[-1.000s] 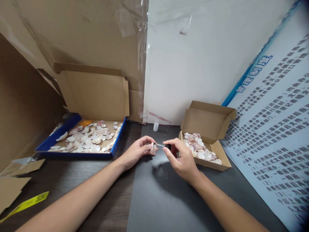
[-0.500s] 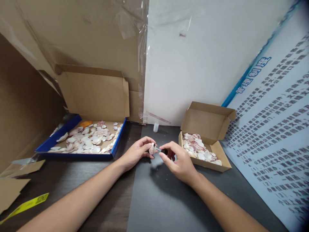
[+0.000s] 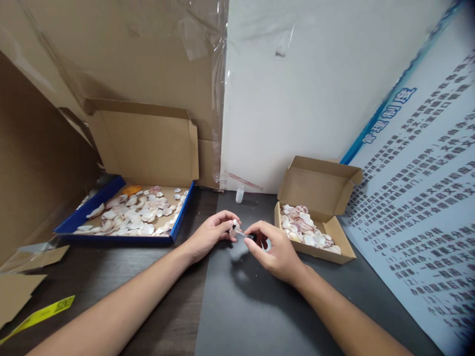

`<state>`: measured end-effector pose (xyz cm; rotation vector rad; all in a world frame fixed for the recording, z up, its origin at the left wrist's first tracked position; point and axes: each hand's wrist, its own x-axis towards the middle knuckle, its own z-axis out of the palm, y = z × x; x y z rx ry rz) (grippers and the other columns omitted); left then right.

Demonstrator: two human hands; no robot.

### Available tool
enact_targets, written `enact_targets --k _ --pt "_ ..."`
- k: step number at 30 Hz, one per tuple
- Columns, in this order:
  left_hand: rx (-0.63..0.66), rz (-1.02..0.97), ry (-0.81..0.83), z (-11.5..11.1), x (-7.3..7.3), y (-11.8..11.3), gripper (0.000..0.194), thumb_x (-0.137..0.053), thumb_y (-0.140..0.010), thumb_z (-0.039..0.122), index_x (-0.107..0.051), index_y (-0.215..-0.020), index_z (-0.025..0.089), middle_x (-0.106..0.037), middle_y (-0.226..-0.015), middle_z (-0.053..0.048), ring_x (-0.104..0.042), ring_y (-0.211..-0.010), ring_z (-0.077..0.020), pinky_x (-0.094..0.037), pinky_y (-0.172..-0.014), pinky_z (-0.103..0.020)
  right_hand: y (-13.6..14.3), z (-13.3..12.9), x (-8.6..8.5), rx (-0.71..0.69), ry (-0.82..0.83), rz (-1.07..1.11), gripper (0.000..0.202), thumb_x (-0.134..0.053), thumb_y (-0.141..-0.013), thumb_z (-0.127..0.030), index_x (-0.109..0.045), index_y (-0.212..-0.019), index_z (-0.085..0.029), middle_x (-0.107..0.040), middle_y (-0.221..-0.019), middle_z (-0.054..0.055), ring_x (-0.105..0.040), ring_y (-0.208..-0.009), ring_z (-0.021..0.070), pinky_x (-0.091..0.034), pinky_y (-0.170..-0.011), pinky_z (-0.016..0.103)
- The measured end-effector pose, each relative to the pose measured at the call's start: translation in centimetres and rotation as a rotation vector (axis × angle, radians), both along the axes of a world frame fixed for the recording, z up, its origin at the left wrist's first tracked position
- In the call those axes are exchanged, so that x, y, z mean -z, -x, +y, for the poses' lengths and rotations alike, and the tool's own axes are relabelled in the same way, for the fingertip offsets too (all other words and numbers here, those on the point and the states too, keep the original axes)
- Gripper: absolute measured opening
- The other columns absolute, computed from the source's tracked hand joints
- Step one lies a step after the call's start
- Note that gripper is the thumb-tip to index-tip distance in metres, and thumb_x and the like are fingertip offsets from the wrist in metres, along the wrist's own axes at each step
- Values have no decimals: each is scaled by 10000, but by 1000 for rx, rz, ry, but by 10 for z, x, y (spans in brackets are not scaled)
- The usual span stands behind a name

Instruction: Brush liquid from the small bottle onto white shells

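In the head view, my left hand [image 3: 211,233] pinches a small pale shell [image 3: 234,228] with a dark spot on it between thumb and fingers. My right hand [image 3: 273,248] grips a slim tool with a black handle [image 3: 252,237] and a thin pale shaft. The shaft points left and its tip meets the shell, or lies right in front of it; which of the two I cannot tell. The tool's exact kind is too small to make out. Both hands are above the dark grey mat [image 3: 237,316].
A small translucent cup [image 3: 239,195] stands behind my hands by the white board [image 3: 289,99]. At left, a blue-sided box [image 3: 118,238] holds many shells; at right, a smaller cardboard box [image 3: 341,236] holds more. A yellow strip [image 3: 40,316] lies front left.
The tool's angle has shifted slightly in my right hand, and the shell has turned a little in my left. Both arms stay in nearly the same place.
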<state>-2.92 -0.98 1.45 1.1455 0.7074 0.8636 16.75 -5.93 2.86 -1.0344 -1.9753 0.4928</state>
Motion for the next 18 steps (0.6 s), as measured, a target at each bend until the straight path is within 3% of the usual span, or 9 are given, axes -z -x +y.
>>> enact_targets --k 5,9,14,18 --pt "13 -7 -9 0 1 0 303 -685 -845 388 -589 -999 146 -631 -914 -46 -585 -785 -131 -525 -754 -279 -1 1 1 101 -52 50 111 -600 -904 -240 -640 -988 -179 -582 -763 -1 -507 -592 103 -418 -574 237" --pt "14 -9 -27 0 2 1 296 -694 -840 375 -591 -994 145 -624 -930 -41 -584 -796 -125 -518 -768 -269 0 2 1 25 -27 15 93 -603 -902 -230 -658 -968 -192 -593 -738 -8 -507 -592 106 -417 -571 232" --pt "15 -11 -20 0 2 1 296 -701 -834 368 -598 -996 144 -628 -923 -36 -581 -775 -113 -518 -814 -286 -1 3 1 119 -56 52 120 -592 -915 -245 -653 -997 -182 -596 -782 7 -500 -591 103 -418 -572 240" --pt "-12 -13 -11 0 0 1 297 -724 -806 351 -602 -981 144 -634 -927 -43 -598 -817 -133 -519 -797 -277 -1 2 2 69 -42 14 97 -601 -903 -229 -660 -970 -191 -593 -755 -1 -509 -600 108 -418 -578 241"
